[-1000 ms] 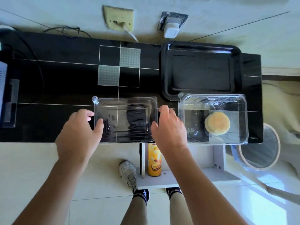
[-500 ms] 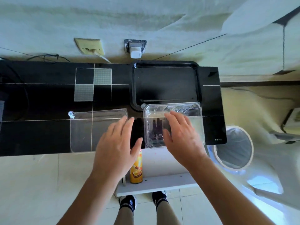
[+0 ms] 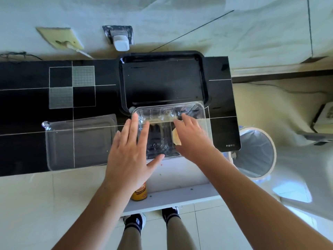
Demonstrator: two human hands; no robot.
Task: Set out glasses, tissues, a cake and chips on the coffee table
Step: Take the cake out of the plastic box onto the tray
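A clear plastic container (image 3: pixel 191 112) stands on the black coffee table (image 3: pixel 25 109), just in front of a black tray (image 3: pixel 162 82). Inside it lies a round pale cake (image 3: pixel 175 137), mostly hidden under my right hand (image 3: pixel 192 139), which reaches palm down over the container with fingers stretched out. My left hand (image 3: pixel 131 154) is spread flat over the container's left side, thumb at its near edge. The container's clear lid (image 3: pixel 79 143) lies flat on the table to the left. A yellow chips can (image 3: pixel 139 193) stands on the white shelf below the table.
A lined waste bin (image 3: pixel 254 152) stands on the floor right of the table. A wall socket with a white plug (image 3: pixel 121 43) and another outlet (image 3: pixel 59 39) sit behind the table. My feet (image 3: pixel 153 221) are at the shelf's near edge.
Both hands left the lid, which stays on the table at left, and moved right onto the container. My right hand now covers the cake; my left hand has come over the container's left edge.
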